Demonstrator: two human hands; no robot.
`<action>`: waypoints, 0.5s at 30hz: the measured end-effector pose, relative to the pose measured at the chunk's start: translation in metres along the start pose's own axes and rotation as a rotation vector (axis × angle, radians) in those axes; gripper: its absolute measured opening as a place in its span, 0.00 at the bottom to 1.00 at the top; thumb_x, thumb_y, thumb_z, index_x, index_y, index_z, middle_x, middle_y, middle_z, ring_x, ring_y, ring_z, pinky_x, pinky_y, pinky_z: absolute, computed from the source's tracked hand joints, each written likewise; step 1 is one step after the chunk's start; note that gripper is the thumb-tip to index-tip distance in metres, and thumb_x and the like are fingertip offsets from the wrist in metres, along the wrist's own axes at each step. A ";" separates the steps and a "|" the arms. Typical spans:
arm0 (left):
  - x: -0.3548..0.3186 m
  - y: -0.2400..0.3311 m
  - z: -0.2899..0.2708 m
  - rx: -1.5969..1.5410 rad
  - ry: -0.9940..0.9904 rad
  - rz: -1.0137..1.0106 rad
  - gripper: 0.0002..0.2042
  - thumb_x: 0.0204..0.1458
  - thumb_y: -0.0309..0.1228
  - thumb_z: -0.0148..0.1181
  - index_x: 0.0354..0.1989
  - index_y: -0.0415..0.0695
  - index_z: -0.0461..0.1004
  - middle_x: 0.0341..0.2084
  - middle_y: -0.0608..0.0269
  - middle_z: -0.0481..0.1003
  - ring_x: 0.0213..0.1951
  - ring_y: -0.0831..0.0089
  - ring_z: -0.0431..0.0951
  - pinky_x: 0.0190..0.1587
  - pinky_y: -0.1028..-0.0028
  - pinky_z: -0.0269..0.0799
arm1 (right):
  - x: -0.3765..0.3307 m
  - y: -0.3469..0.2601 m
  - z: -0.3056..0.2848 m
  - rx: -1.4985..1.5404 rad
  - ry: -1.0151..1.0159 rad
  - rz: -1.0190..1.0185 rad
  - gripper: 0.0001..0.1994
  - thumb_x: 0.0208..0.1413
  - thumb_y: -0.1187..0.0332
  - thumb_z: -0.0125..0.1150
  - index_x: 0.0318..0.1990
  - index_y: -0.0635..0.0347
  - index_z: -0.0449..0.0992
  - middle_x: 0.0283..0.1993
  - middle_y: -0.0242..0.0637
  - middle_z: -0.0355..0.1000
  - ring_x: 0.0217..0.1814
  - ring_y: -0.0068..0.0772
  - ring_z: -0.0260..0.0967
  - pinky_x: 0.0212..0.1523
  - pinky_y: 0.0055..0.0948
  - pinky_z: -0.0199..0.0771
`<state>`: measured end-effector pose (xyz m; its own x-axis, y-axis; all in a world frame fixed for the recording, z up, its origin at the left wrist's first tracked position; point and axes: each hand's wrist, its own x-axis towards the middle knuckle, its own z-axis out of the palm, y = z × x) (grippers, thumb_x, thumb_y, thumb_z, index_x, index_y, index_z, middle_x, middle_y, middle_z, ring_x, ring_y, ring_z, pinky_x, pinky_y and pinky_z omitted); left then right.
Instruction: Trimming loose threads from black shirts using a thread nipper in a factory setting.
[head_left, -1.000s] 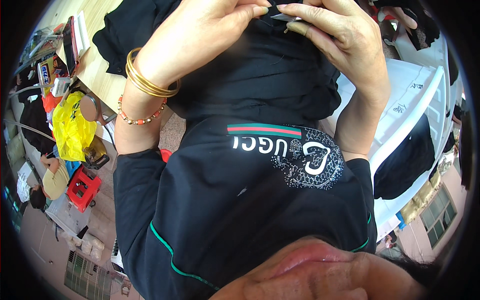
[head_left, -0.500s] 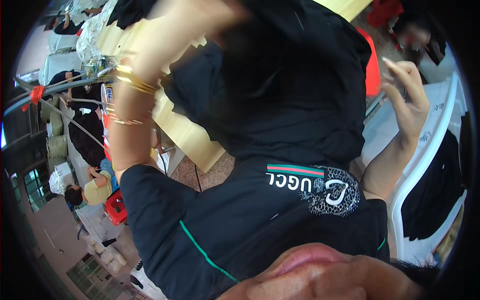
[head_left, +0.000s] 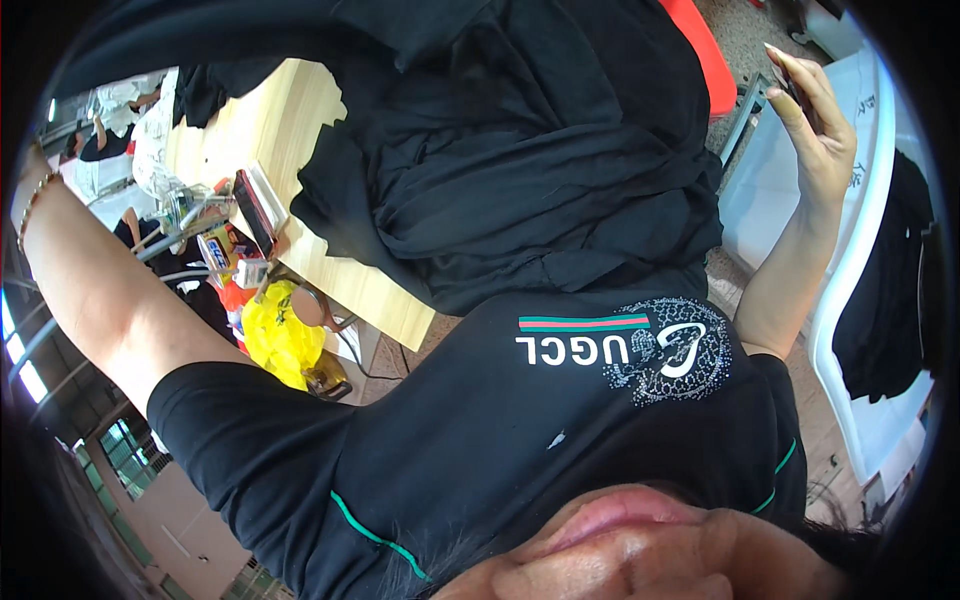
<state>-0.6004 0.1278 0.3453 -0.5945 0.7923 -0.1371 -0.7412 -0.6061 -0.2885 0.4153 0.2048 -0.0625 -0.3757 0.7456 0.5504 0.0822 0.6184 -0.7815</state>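
A large heap of black cloth (head_left: 540, 200) lies in front of me, partly on my lap and over the table edge. A dark stretch of it runs along the top toward the far left. My left arm reaches out left; my left hand (head_left: 32, 162) is at the dark rim, its fingers hidden, so what it holds cannot be seen. To the right of the cloth my right hand (head_left: 822, 135) is raised, apart from it. Its fingers are curled and the thumb is bent toward them, around a small dark thing I cannot make out.
A pale wooden table (head_left: 372, 297) carries a dark red phone-like object (head_left: 256, 212). A yellow plastic bag (head_left: 280, 335) hangs beside it. On the right stands a white tub (head_left: 845, 350) with black cloth (head_left: 885, 300). A red stool (head_left: 708, 65) is beyond the heap.
My left arm has swung from above the cloth out to the far left, and black cloth now stretches along the top. My right hand has risen slightly, its fingers still curled.
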 end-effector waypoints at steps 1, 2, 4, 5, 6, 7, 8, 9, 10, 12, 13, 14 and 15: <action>0.047 -0.012 -0.023 0.138 0.016 0.041 0.25 0.58 0.35 0.38 0.59 0.28 0.56 0.63 0.47 0.58 0.63 0.64 0.60 0.67 0.68 0.55 | -0.010 -0.004 -0.005 -0.064 0.029 0.065 0.16 0.53 0.77 0.62 0.51 0.67 0.76 0.52 0.42 0.73 0.56 0.30 0.68 0.59 0.26 0.64; 0.060 -0.007 -0.028 0.288 0.007 0.134 0.26 0.58 0.36 0.37 0.59 0.26 0.56 0.63 0.46 0.58 0.64 0.63 0.60 0.68 0.68 0.54 | -0.005 -0.006 0.002 -0.081 0.025 0.114 0.16 0.53 0.77 0.62 0.51 0.67 0.76 0.52 0.41 0.73 0.56 0.30 0.68 0.58 0.26 0.64; 0.051 -0.012 -0.008 0.608 -0.055 0.340 0.27 0.57 0.36 0.35 0.57 0.22 0.56 0.63 0.43 0.58 0.64 0.61 0.59 0.69 0.67 0.52 | -0.001 -0.002 0.011 -0.032 0.023 0.112 0.16 0.54 0.76 0.62 0.52 0.67 0.76 0.52 0.40 0.72 0.56 0.29 0.68 0.58 0.26 0.65; 0.052 -0.049 0.010 0.775 -0.114 0.411 0.28 0.56 0.36 0.34 0.57 0.20 0.56 0.62 0.41 0.58 0.65 0.60 0.59 0.69 0.66 0.51 | -0.015 -0.002 0.004 -0.024 0.051 0.160 0.17 0.54 0.75 0.62 0.52 0.66 0.76 0.52 0.39 0.72 0.55 0.28 0.68 0.57 0.26 0.65; 0.031 -0.038 0.013 0.943 -0.155 0.539 0.29 0.56 0.36 0.33 0.56 0.18 0.56 0.62 0.39 0.58 0.65 0.59 0.59 0.70 0.66 0.50 | -0.012 0.009 0.011 0.015 0.029 0.207 0.17 0.54 0.75 0.62 0.52 0.66 0.76 0.51 0.39 0.72 0.54 0.28 0.68 0.57 0.26 0.65; 0.018 -0.040 0.004 1.111 -0.214 0.633 0.29 0.55 0.36 0.31 0.55 0.17 0.55 0.62 0.38 0.58 0.65 0.58 0.58 0.70 0.65 0.49 | -0.011 0.012 0.013 0.011 0.023 0.112 0.17 0.54 0.74 0.63 0.52 0.67 0.75 0.49 0.38 0.72 0.52 0.27 0.68 0.54 0.23 0.65; 0.057 -0.059 -0.111 1.235 -0.175 0.625 0.30 0.55 0.36 0.30 0.54 0.15 0.55 0.62 0.36 0.58 0.66 0.57 0.58 0.71 0.65 0.48 | 0.005 -0.004 0.024 -0.093 0.029 0.188 0.17 0.54 0.74 0.63 0.52 0.67 0.75 0.49 0.38 0.72 0.52 0.27 0.68 0.54 0.23 0.65; 0.052 -0.080 -0.180 1.368 -0.184 0.663 0.31 0.54 0.36 0.29 0.54 0.13 0.55 0.62 0.35 0.58 0.66 0.55 0.58 0.71 0.65 0.47 | 0.009 -0.010 0.027 -0.161 -0.001 0.248 0.17 0.54 0.73 0.63 0.52 0.68 0.75 0.47 0.36 0.71 0.51 0.26 0.68 0.52 0.22 0.65; 0.030 -0.098 -0.220 1.503 -0.224 0.723 0.32 0.54 0.36 0.28 0.53 0.11 0.55 0.62 0.33 0.58 0.66 0.54 0.57 0.72 0.64 0.46 | 0.007 -0.015 0.027 -0.206 -0.024 0.289 0.17 0.54 0.73 0.63 0.52 0.68 0.75 0.45 0.35 0.71 0.49 0.25 0.67 0.51 0.21 0.64; -0.032 -0.025 -0.105 1.752 -0.389 0.931 0.32 0.55 0.39 0.30 0.55 0.14 0.56 0.62 0.35 0.59 0.66 0.55 0.58 0.72 0.63 0.46 | 0.011 -0.001 0.032 -0.069 -0.008 0.191 0.16 0.50 0.72 0.67 0.49 0.62 0.78 0.39 0.31 0.71 0.43 0.23 0.70 0.48 0.20 0.66; -0.047 -0.015 -0.061 1.850 -0.493 0.901 0.32 0.56 0.41 0.33 0.59 0.20 0.58 0.62 0.38 0.60 0.65 0.57 0.60 0.72 0.63 0.46 | 0.002 0.008 0.028 -0.028 -0.014 0.163 0.17 0.50 0.72 0.67 0.49 0.63 0.78 0.39 0.31 0.71 0.44 0.23 0.70 0.48 0.20 0.66; -0.005 -0.029 -0.124 1.723 -0.471 0.948 0.29 0.55 0.37 0.30 0.52 0.19 0.64 0.53 0.36 0.67 0.56 0.55 0.69 0.67 0.64 0.57 | 0.005 -0.001 0.033 -0.100 -0.040 0.208 0.17 0.50 0.72 0.67 0.49 0.63 0.78 0.39 0.31 0.71 0.44 0.23 0.69 0.49 0.20 0.65; 0.013 -0.031 -0.191 1.595 -0.421 1.017 0.28 0.55 0.33 0.28 0.45 0.17 0.69 0.43 0.34 0.75 0.47 0.53 0.78 0.62 0.65 0.69 | 0.011 -0.005 0.041 -0.164 -0.063 0.243 0.17 0.50 0.72 0.68 0.48 0.64 0.78 0.38 0.30 0.70 0.43 0.22 0.69 0.49 0.20 0.65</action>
<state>-0.5258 0.1706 0.1711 -0.7630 0.2401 0.6001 0.4632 -0.4445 0.7667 0.3735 0.1997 -0.0647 -0.3830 0.8629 0.3298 0.3232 0.4596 -0.8272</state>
